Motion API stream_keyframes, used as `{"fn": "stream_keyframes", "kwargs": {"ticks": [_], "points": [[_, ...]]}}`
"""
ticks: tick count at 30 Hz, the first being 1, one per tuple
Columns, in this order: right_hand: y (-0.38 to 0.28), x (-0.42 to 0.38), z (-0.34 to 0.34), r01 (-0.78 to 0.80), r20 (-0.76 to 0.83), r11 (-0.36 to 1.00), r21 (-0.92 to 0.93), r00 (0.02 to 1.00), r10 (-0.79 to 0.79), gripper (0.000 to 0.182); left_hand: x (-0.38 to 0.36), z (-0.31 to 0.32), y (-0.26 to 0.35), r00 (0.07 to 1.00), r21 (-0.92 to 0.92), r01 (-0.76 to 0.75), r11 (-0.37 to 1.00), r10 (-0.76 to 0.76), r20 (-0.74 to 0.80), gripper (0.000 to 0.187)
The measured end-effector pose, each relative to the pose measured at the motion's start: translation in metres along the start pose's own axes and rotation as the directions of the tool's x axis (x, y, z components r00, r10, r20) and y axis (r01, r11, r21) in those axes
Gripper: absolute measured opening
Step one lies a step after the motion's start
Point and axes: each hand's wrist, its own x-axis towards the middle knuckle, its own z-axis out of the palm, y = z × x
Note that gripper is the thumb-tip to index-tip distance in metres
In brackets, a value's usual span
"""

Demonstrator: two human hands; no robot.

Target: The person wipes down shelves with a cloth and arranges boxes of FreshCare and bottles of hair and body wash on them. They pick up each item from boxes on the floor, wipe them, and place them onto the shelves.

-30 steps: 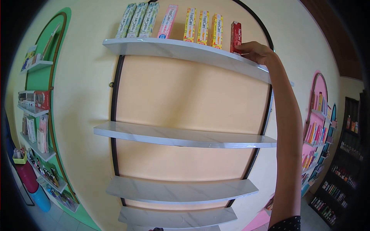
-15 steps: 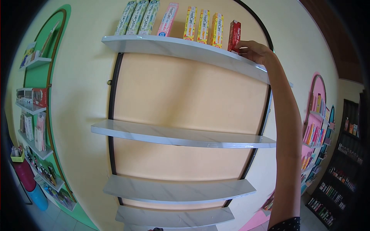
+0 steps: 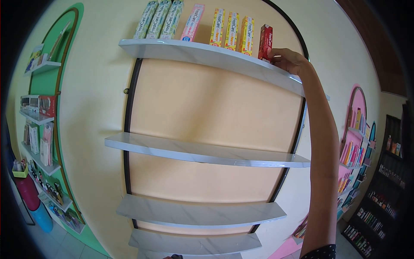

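My right hand [image 3: 288,60] reaches up to the top shelf [image 3: 202,54], its fingers closed at the lower right edge of a small red FreshCare box [image 3: 265,43]. That box stands upright near the shelf's right end. To its left are yellow FreshCare boxes, the closest being one yellow box [image 3: 246,36]. Further left come a pink FreshCare box [image 3: 192,23] and several green FreshCare boxes [image 3: 158,20], all upright. The thumb is partly hidden behind the fingers. My left hand is out of view.
Below are more marbled shelves, among them a middle shelf [image 3: 207,152] and a lower shelf [image 3: 198,212]. A green arched display [image 3: 43,82] with stocked shelves is at the left. On the right stand a pink arched display [image 3: 357,103] and a dark rack [image 3: 375,190] of bottles.
The view has shifted slightly, so the upper shelf and its boxes appear a little further right. My right hand stays at the red box, which keeps its place on the shelf.
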Motion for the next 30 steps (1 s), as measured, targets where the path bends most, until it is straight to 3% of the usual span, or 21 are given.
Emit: {"fn": "stream_keyframes", "kwargs": {"ticks": [1, 14, 16, 18, 19, 20, 21, 22, 23, 24, 25, 26, 27, 28, 29, 30], "points": [[0.000, 0.001, 0.000, -0.019, -0.008, 1.000, 0.014, 1.000, 0.019, 0.014, 0.000, 0.000, 0.000, 1.000, 0.010, 0.013, 1.000, -0.013, 0.000, 0.015], [0.000, -0.003, -0.021, -0.051, 0.032, 0.998, 0.038, 0.998, 0.050, 0.018, -0.001, -0.002, -0.005, 0.998, 0.089, -0.065, 0.994, 0.063, 0.025, 0.014], [0.004, -0.018, -0.029, 0.303, -0.182, 0.947, -0.109, 0.930, -0.319, 0.024, -0.003, -0.003, 0.001, 0.999, 0.046, -0.019, 0.999, 0.018, 0.033, 0.014], [0.015, -0.070, -0.009, 0.542, -0.520, 0.821, -0.180, 0.656, -0.547, 0.028, -0.006, -0.003, 0.006, 0.999, 0.006, 0.035, 0.999, -0.035, 0.038, 0.014], [0.029, -0.100, 0.002, 0.693, -0.526, 0.710, -0.125, 0.561, -0.640, 0.026, -0.006, -0.003, 0.008, 0.999, -0.025, 0.003, 1.000, -0.002, 0.054, 0.014], [0.040, -0.139, 0.034, 0.733, -0.588, 0.668, -0.130, 0.485, -0.647, 0.022, -0.005, -0.003, 0.010, 0.997, -0.051, -0.024, 0.998, 0.027, 0.070, 0.014], [0.063, -0.172, 0.053, 0.720, -0.563, 0.660, -0.214, 0.461, -0.686, 0.024, -0.005, -0.003, 0.016, 0.994, -0.042, -0.024, 0.999, 0.029, 0.108, 0.013], [0.089, -0.208, 0.082, 0.707, -0.646, 0.681, -0.192, 0.431, -0.630, 0.021, -0.003, -0.003, 0.016, 0.987, -0.024, -0.054, 0.998, 0.057, 0.149, 0.012], [0.125, -0.246, 0.112, 0.742, -0.605, 0.651, -0.161, 0.447, -0.659, 0.025, -0.003, -0.003, 0.012, 0.980, -0.005, -0.065, 0.998, 0.065, 0.186, 0.011], [0.176, -0.285, 0.146, 0.756, -0.565, 0.654, -0.032, 0.527, -0.636, 0.030, -0.001, -0.003, 0.006, 0.977, -0.025, -0.035, 0.999, 0.039, 0.211, 0.008], [0.206, -0.330, 0.179, 0.504, -0.332, 0.863, 0.023, 0.818, -0.469, 0.031, -0.006, -0.003, 0.008, 0.969, -0.003, 0.158, 0.988, -0.154, 0.195, 0.016], [0.233, -0.375, 0.208, 0.183, -0.068, 0.983, 0.022, 0.981, -0.181, 0.033, -0.002, -0.010, -0.016, 0.963, 0.062, 0.108, 0.992, -0.120, 0.241, 0.022], [0.233, -0.382, 0.241, 0.391, 0.120, 0.856, -0.337, 0.920, -0.373, 0.046, -0.009, -0.007, -0.015, 0.924, 0.071, 0.263, 0.962, -0.273, 0.267, 0.020], [0.242, -0.410, 0.269, 0.040, 0.058, 0.960, -0.278, 0.998, -0.025, 0.060, -0.013, 0.000, -0.026, 0.912, -0.063, 0.349, 0.935, -0.323, 0.253, 0.020], [0.265, -0.448, 0.295, -0.232, 0.054, 0.953, -0.197, 0.968, 0.247, 0.063, -0.017, 0.002, -0.036, 0.856, -0.082, 0.451, 0.889, -0.405, 0.322, 0.020], [0.285, -0.499, 0.318, -0.490, 0.061, 0.850, 0.194, 0.871, 0.488, 0.062, -0.023, -0.001, -0.058, 0.800, 0.111, 0.474, 0.874, -0.480, 0.361, 0.022]]}}
